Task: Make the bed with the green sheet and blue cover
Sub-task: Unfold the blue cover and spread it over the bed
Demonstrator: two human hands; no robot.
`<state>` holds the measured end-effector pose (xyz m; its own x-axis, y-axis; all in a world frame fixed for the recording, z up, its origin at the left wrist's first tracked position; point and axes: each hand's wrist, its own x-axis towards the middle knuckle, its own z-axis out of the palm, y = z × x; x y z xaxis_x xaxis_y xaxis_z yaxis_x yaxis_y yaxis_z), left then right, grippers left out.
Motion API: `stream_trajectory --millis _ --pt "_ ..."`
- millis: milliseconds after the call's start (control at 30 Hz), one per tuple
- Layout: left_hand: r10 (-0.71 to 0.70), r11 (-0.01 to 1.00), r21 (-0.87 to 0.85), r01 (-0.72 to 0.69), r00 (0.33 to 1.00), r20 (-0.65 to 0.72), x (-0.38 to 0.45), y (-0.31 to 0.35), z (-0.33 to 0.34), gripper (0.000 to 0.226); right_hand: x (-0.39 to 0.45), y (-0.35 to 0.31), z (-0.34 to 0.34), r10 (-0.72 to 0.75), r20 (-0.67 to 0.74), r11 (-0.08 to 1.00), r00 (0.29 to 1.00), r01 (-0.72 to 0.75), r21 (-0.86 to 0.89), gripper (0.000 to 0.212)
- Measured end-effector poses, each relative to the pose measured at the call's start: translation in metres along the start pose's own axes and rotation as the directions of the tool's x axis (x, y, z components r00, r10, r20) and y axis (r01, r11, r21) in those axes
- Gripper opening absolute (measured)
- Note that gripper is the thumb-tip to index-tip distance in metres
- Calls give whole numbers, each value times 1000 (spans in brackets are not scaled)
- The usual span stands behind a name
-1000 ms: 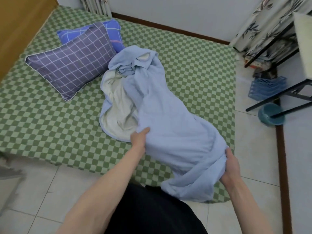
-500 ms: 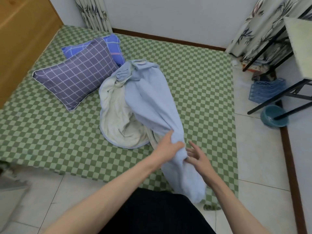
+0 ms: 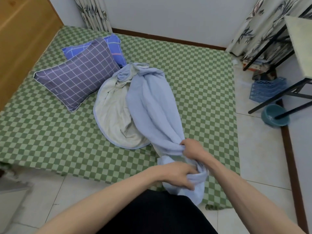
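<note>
Both hands are on the blue cover (image 3: 152,115), which lies bunched in a long heap down the middle of the bed, its pale lining showing on the left and its tail spilling over the near edge. The right hand (image 3: 192,149) grips a gathered fold with curled fingers; the left hand (image 3: 179,176) closes round the bundle just below it. The green sheet (image 3: 50,135) lies spread over the mattress. Two pillows (image 3: 79,76) sit toward the far left corner.
</note>
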<state>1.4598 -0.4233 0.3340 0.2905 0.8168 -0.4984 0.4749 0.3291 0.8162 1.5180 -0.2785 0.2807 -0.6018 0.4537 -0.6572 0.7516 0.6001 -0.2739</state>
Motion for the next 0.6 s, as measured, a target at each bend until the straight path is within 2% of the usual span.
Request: stream_trajectory --millis 33,67,100,133,167,200,233,267,400,500,533,567,600 --pt "-61 984 -167 67 997 41 -8 -13 -3 27 -1 9 -10 44 -54 962 998 -28 271 27" --pt "-107 918 -374 129 991 78 -16 -27 -7 37 -4 17 -24 97 -109 824 989 -19 566 20" --pt "-151 794 -582 179 984 96 -22 -42 -12 49 -10 25 -36 169 -136 608 976 6 794 20" --pt "-206 621 -758 202 974 91 -26 -57 -17 59 -18 32 -45 236 -127 367 963 33 930 23" --pt "-266 424 -884 197 960 86 -27 -72 -22 69 -26 37 -48 275 -93 158 957 51 986 27" --pt "-308 248 -954 167 948 86 -24 -86 -28 77 -33 40 -47 281 -46 0 959 48 999 30" --pt "-329 110 -988 112 942 70 -19 -96 -34 83 -39 43 -41 269 8 -112 963 23 993 32" --pt "-353 5 -999 48 935 44 -14 -104 -41 87 -45 42 -33 253 50 -174 966 -6 985 33" --pt "-447 -246 -956 -160 894 -34 13 -108 -65 94 -80 35 -6 136 89 -189 987 -63 980 37" --pt "-507 -418 -866 -274 862 -28 33 -93 -73 90 -108 30 4 41 75 -93 996 -71 993 39" --pt "-568 -436 -838 -326 823 -25 38 -88 -74 84 -115 32 7 38 74 -46 997 -73 996 39" --pt "-647 -407 -834 -373 762 -25 44 -85 -74 77 -121 37 9 41 65 -1 997 -65 998 39" --pt "-737 -326 -856 -400 675 -34 47 -83 -74 70 -126 42 11 57 77 45 995 -80 996 37"
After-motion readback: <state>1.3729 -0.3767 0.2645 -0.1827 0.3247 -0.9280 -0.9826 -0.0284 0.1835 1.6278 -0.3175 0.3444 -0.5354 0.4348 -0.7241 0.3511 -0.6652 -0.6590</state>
